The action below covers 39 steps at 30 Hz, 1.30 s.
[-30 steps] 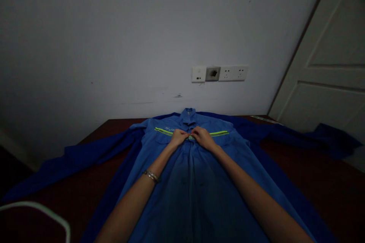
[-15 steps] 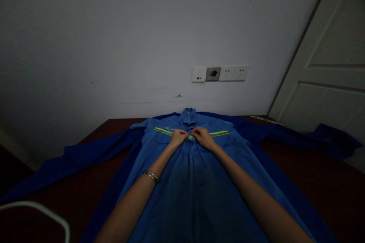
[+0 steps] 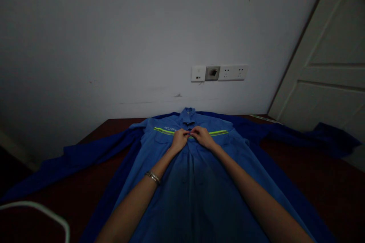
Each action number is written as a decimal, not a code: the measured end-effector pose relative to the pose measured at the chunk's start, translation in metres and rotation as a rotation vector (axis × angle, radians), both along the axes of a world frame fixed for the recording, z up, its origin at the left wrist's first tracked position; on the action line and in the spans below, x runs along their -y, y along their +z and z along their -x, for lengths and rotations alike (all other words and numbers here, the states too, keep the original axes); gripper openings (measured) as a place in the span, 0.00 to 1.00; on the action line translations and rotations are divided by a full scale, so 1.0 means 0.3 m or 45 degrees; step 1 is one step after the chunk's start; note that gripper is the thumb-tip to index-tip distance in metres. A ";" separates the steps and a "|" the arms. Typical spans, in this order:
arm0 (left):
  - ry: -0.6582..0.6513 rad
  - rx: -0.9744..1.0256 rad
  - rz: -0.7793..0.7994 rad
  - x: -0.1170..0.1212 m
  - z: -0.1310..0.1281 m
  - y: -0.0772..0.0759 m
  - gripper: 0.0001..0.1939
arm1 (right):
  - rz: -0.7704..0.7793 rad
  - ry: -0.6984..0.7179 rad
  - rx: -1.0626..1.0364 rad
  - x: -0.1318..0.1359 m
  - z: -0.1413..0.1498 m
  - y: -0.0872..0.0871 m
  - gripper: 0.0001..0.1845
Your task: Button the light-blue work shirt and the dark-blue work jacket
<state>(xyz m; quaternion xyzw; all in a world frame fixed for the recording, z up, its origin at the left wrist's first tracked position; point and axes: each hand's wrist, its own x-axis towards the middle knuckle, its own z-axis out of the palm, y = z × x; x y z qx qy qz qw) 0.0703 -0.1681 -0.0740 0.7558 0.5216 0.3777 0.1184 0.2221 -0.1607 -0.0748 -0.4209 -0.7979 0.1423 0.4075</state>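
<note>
A blue work shirt (image 3: 168,182) lies front up, its collar toward the wall and its long dark blue sleeves spread to both sides. A yellow-green stripe crosses the chest, with white lettering above it on the left. At the front opening, level with the stripe, my left hand (image 3: 180,139) pinches the shirt's edge. My right hand (image 3: 202,136) pinches the cloth from the other side, its fingertips meeting those of the left. Whatever small part lies between the fingertips is hidden. A metal bracelet (image 3: 153,177) circles my left wrist.
The shirt rests on a dark red-brown table (image 3: 114,123) against a grey-white wall (image 3: 114,45). Sockets (image 3: 232,72) are set in the wall. A white panelled door (image 3: 327,76) stands at the right, and a white cable-like strip (image 3: 40,208) curves at the lower left.
My left hand has shifted slightly right, bringing its fingertips closer to those of my right hand, and more of the lettering shows. The shirt lies in the same place.
</note>
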 end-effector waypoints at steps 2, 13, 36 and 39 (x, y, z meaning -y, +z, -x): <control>-0.006 0.033 0.015 -0.001 0.001 0.001 0.10 | 0.014 0.032 0.013 -0.006 -0.003 0.005 0.04; 0.036 0.083 0.055 -0.002 -0.001 0.004 0.10 | -0.091 -0.051 0.248 0.025 -0.011 0.079 0.18; -0.050 0.103 0.010 0.007 0.004 0.009 0.15 | -0.127 -0.191 0.537 0.090 0.022 0.087 0.10; -0.036 0.146 -0.022 0.010 0.003 0.012 0.12 | -0.123 -0.201 0.492 0.091 0.020 0.089 0.09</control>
